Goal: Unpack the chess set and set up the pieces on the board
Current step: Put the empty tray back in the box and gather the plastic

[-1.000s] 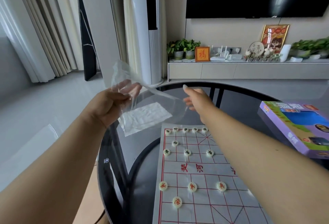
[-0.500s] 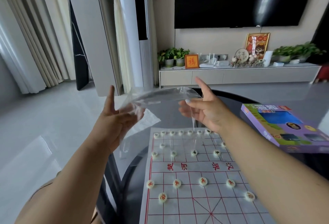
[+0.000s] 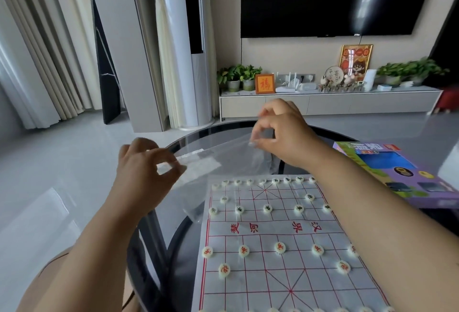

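Pinching the empty clear plastic bag [image 3: 223, 160] by its two ends, my left hand [image 3: 146, 175] and right hand [image 3: 280, 135] held it stretched just beyond the xiangqi board [image 3: 285, 274], thumbs clamped to forefingers, probably to flatten it for folding. Pieces [image 3: 280, 247] already sat on the board; purple box [image 3: 397, 172] to its right.

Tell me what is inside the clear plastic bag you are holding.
The clear plastic bag, pinched by left hand and right hand, shows no pieces inside. The table shows through it; its crumpled left end is unclear.
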Demonstrator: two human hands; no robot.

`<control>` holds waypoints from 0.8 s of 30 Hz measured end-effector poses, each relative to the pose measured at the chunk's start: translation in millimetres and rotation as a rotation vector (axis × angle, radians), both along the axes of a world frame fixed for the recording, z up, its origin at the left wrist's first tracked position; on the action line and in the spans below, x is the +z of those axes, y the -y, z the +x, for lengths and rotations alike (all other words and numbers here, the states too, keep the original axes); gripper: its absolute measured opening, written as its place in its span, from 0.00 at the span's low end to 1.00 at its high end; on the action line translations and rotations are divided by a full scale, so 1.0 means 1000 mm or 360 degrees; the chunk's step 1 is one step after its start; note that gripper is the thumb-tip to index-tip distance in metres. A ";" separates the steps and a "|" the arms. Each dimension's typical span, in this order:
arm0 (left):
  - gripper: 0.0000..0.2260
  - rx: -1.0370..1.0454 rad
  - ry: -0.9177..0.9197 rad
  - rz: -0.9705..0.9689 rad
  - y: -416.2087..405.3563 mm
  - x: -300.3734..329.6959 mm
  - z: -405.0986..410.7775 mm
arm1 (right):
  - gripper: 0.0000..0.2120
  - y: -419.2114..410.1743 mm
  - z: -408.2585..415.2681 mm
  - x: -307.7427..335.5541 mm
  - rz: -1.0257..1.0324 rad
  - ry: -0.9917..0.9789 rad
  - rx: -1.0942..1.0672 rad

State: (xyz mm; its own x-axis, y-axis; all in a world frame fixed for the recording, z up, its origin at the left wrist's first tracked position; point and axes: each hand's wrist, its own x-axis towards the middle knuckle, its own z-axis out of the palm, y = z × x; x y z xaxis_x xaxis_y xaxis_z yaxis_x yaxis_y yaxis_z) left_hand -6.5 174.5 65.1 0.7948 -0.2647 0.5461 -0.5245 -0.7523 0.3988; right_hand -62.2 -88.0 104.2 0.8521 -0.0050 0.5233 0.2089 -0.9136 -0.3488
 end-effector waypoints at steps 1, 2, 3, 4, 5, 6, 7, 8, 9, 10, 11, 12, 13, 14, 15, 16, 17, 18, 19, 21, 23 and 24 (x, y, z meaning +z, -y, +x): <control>0.13 -0.0051 -0.0001 0.0114 0.000 0.005 -0.004 | 0.04 -0.004 -0.001 0.008 -0.0090 -0.0044 0.0071; 0.20 -0.0122 -0.0007 0.0232 0.002 0.008 -0.005 | 0.04 -0.009 0.000 0.013 -0.0176 -0.0096 0.0138; 0.25 -0.0192 -0.0034 0.0302 0.006 0.011 -0.008 | 0.04 -0.015 0.001 0.019 -0.0245 -0.0153 0.0206; 0.24 -0.0254 -0.0085 0.0308 0.012 0.011 -0.009 | 0.04 -0.020 0.003 0.023 -0.0271 -0.0193 0.0273; 0.17 -0.0304 -0.0159 0.0236 0.020 0.011 -0.011 | 0.04 -0.024 0.005 0.027 -0.0234 -0.0182 0.0327; 0.07 -0.0354 -0.0286 0.0089 0.027 0.011 -0.010 | 0.07 -0.025 0.007 0.029 -0.0118 -0.0109 0.0333; 0.03 -0.0393 -0.0438 -0.0144 0.033 0.013 -0.009 | 0.14 -0.024 0.009 0.031 0.0088 -0.0001 0.0281; 0.04 -0.0439 -0.0593 -0.0431 0.039 0.014 -0.006 | 0.23 -0.019 0.011 0.030 0.0391 0.0102 0.0192; 0.04 -0.0484 -0.0739 -0.0726 0.044 0.015 -0.001 | 0.32 -0.012 0.013 0.027 0.0771 0.0113 0.0108; 0.05 -0.0533 -0.0865 -0.0997 0.047 0.019 0.002 | 0.40 -0.006 0.015 0.022 0.1139 0.0016 0.0045; 0.07 -0.0572 -0.0974 -0.1214 0.050 0.023 0.003 | 0.48 -0.003 0.016 0.013 0.1409 -0.0153 0.0006; 0.07 -0.0615 -0.1088 -0.1403 0.053 0.025 0.005 | 0.55 -0.003 0.016 0.001 0.1566 -0.0341 0.0004; 0.06 -0.0645 -0.1176 -0.1536 0.055 0.025 0.006 | 0.58 -0.004 0.017 -0.011 0.1688 -0.0489 0.0057; 0.05 -0.0665 -0.1236 -0.1626 0.059 0.024 0.006 | 0.59 -0.007 0.017 -0.022 0.1816 -0.0555 0.0128; 0.05 -0.0666 -0.1277 -0.1669 0.061 0.021 0.005 | 0.58 -0.011 0.017 -0.030 0.1960 -0.0560 0.0191; 0.04 -0.0645 -0.1321 -0.1713 0.063 0.017 0.004 | 0.57 -0.014 0.018 -0.035 0.2089 -0.0528 0.0226; 0.04 -0.0603 -0.1347 -0.1755 0.064 0.012 0.003 | 0.57 -0.016 0.020 -0.039 0.2158 -0.0476 0.0238; 0.04 -0.0555 -0.1365 -0.1801 0.065 0.008 0.003 | 0.58 -0.018 0.020 -0.040 0.2123 -0.0424 0.0206; 0.04 -0.0512 -0.1374 -0.1838 0.066 0.005 0.002 | 0.58 -0.020 0.020 -0.041 0.2004 -0.0377 0.0143; 0.05 -0.0483 -0.1356 -0.1857 0.066 0.001 0.001 | 0.49 -0.021 0.021 -0.043 0.1788 -0.0269 0.0022; 0.26 -0.0439 -0.1267 -0.1781 0.063 -0.003 0.005 | 0.41 -0.022 0.018 -0.047 0.1675 -0.0132 0.0034; 0.35 -0.0435 -0.1200 -0.1729 0.062 -0.004 0.006 | 0.36 -0.022 0.016 -0.047 0.1629 -0.0059 0.0057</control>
State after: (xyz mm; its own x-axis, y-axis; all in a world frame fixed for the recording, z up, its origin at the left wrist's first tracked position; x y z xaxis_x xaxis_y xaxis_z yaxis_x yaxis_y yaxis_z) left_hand -0.2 112.9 61.1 0.9834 -0.1779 0.0363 0.0034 0.2178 0.9760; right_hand -46.1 -65.8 57.4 0.8760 -0.4087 0.2559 0.2035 -0.1678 -0.9646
